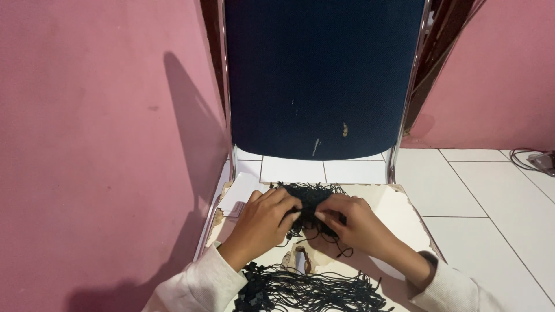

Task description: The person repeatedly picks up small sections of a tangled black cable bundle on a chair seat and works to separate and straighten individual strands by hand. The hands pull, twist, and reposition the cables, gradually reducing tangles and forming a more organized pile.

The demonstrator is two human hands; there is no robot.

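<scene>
Head view: a chair seat (399, 208) with a torn, pale top fills the lower middle. At its centre lies a bundle of black strings (309, 199). The left hand (267, 219) and the right hand (351, 222) meet over it, both with fingers closed on the bundle, pinching strands between thumb and fingertips. Nearer the person, at the seat's front edge, lies a second heap of black strings (312, 289) between the white sleeves (199, 286). Behind the seat rises the dark blue chair back (318, 75); pink walls (87, 144) stand to either side.
</scene>
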